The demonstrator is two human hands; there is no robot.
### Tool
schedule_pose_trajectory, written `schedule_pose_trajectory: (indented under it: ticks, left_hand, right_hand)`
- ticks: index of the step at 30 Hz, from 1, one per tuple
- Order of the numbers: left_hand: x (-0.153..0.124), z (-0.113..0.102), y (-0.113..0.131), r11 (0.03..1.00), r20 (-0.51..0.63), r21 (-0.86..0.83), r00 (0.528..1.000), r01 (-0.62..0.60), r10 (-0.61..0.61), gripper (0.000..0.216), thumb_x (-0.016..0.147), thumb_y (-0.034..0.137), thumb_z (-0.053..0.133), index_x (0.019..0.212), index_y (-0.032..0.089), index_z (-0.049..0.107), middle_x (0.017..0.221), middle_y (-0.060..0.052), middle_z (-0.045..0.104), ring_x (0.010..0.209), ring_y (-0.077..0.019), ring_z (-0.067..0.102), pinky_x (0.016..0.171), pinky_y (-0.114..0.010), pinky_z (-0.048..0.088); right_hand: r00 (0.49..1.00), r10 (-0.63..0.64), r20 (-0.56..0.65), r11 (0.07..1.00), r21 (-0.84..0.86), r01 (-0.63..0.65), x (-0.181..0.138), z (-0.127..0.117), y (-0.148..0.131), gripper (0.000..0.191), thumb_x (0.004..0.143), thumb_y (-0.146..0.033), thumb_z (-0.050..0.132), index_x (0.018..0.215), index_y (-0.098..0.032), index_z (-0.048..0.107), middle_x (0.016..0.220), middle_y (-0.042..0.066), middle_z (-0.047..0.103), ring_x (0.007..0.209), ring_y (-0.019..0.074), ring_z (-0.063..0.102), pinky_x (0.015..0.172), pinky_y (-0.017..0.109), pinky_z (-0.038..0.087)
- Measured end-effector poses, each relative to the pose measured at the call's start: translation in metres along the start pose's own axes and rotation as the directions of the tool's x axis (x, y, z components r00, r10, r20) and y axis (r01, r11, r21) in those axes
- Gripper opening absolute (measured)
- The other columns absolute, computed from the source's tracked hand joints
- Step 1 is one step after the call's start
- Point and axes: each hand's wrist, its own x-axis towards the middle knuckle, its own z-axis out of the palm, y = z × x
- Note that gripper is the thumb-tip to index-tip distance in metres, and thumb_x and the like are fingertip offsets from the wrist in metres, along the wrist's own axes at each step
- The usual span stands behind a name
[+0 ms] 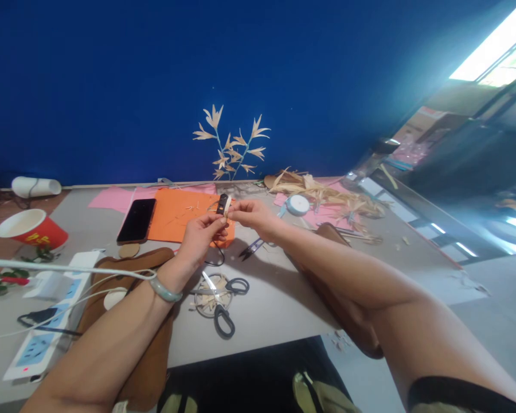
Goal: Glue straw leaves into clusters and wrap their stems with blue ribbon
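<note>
My left hand (200,232) and my right hand (253,216) meet above the table, both pinching a small pale straw strip (227,205) that stands upright between the fingertips. A small dark object (221,203) sits right behind the strip; I cannot tell whether my left fingers hold it too. A pale green bangle (165,291) circles my left wrist. Directly beneath the hands lies an orange paper sheet (176,213).
Black-handled scissors (221,298) rest on a round woven disc near the front edge. Small snips (252,248), a black phone (136,219), a tape roll (298,205), loose straw (331,198), a red cup (30,228) and a power strip (47,327) surround the hands. A straw bamboo sprig (232,146) decorates the blue wall.
</note>
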Motion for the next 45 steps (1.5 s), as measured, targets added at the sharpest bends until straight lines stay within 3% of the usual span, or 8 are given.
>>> schedule_pose_trajectory:
  ticks: [6, 9, 14, 17, 19, 22, 27, 45]
  left_hand:
    - [0.0, -0.002, 0.001, 0.999, -0.021, 0.008, 0.998, -0.053, 0.053, 0.033, 0.06, 0.037, 0.079, 0.08, 0.012, 0.068, 0.068, -0.002, 0.067, 0.053, -0.0086, 0.057, 0.053, -0.022, 0.047]
    - [0.002, -0.003, 0.002, 0.997, -0.057, -0.002, 0.995, -0.077, 0.076, 0.033, 0.06, 0.037, 0.079, 0.078, 0.012, 0.068, 0.069, -0.002, 0.067, 0.053, -0.0083, 0.057, 0.051, -0.021, 0.045]
    - [0.005, -0.004, 0.001, 0.991, -0.108, -0.008, 0.985, -0.134, 0.132, 0.03, 0.062, 0.035, 0.077, 0.075, 0.011, 0.066, 0.065, -0.002, 0.066, 0.051, -0.0074, 0.055, 0.05, -0.019, 0.043]
    - [0.007, -0.006, 0.002, 0.985, -0.125, -0.007, 0.977, -0.173, 0.171, 0.027, 0.063, 0.034, 0.076, 0.073, 0.012, 0.065, 0.064, -0.002, 0.066, 0.051, -0.007, 0.055, 0.05, -0.018, 0.042]
    - [0.008, -0.007, 0.003, 0.981, -0.14, -0.01, 0.971, -0.196, 0.193, 0.026, 0.063, 0.033, 0.076, 0.073, 0.012, 0.065, 0.063, -0.001, 0.066, 0.05, -0.0067, 0.054, 0.05, -0.018, 0.042]
    - [0.009, -0.009, 0.004, 0.974, -0.158, -0.005, 0.962, -0.228, 0.224, 0.023, 0.064, 0.031, 0.075, 0.074, 0.013, 0.065, 0.064, 0.0, 0.066, 0.05, -0.0062, 0.054, 0.048, -0.018, 0.042]
    - [0.009, -0.009, 0.002, 0.966, -0.156, 0.024, 0.953, -0.258, 0.258, 0.019, 0.066, 0.028, 0.072, 0.076, 0.014, 0.065, 0.065, -0.001, 0.067, 0.051, -0.007, 0.056, 0.049, -0.018, 0.044]
    - [0.011, -0.006, -0.001, 0.965, -0.146, -0.02, 0.955, -0.263, 0.258, 0.015, 0.068, 0.026, 0.072, 0.072, 0.015, 0.064, 0.062, 0.0, 0.066, 0.048, -0.0065, 0.054, 0.048, -0.019, 0.041]
  right_hand:
    - [0.995, -0.05, 0.083, 0.973, -0.219, 0.067, -0.003, -0.015, -0.015, 0.023, 0.067, -0.029, 0.065, 0.084, -0.012, 0.068, 0.065, -0.001, 0.062, 0.055, 0.0073, 0.045, 0.053, 0.023, 0.031]
    - [0.988, -0.153, -0.002, 0.883, -0.449, 0.136, -0.005, -0.038, -0.027, 0.024, 0.072, -0.027, 0.062, 0.089, -0.012, 0.069, 0.063, 0.0, 0.059, 0.054, 0.0083, 0.044, 0.053, 0.024, 0.033]
    - [0.942, -0.329, -0.066, 0.488, -0.866, 0.109, -0.012, -0.076, -0.039, 0.018, 0.075, -0.02, 0.059, 0.087, -0.013, 0.07, 0.069, 0.004, 0.063, 0.062, 0.0141, 0.051, 0.061, 0.029, 0.036]
    - [0.954, -0.298, -0.019, 0.26, -0.964, 0.062, -0.02, -0.081, -0.038, 0.016, 0.075, -0.021, 0.061, 0.086, -0.014, 0.07, 0.077, 0.007, 0.068, 0.068, 0.0175, 0.055, 0.065, 0.03, 0.036]
    - [0.971, -0.239, 0.032, 0.209, -0.974, 0.083, -0.028, -0.074, -0.034, 0.017, 0.077, -0.023, 0.062, 0.088, -0.015, 0.071, 0.08, 0.007, 0.069, 0.07, 0.0185, 0.057, 0.067, 0.03, 0.036]
    - [0.977, -0.076, 0.2, 0.248, -0.945, 0.213, -0.042, -0.053, -0.026, 0.016, 0.076, -0.023, 0.065, 0.089, -0.018, 0.071, 0.08, 0.006, 0.07, 0.069, 0.0177, 0.058, 0.066, 0.029, 0.036]
    - [0.881, 0.117, 0.458, 0.352, -0.849, 0.394, -0.058, -0.016, -0.01, 0.016, 0.077, -0.017, 0.062, 0.089, -0.019, 0.073, 0.08, 0.005, 0.071, 0.071, 0.0171, 0.059, 0.072, 0.03, 0.036]
    - [0.766, 0.001, 0.642, 0.517, -0.656, 0.549, -0.039, 0.035, 0.045, 0.008, 0.077, -0.018, 0.067, 0.082, -0.014, 0.071, 0.08, 0.005, 0.065, 0.071, 0.0139, 0.056, 0.071, 0.025, 0.039]
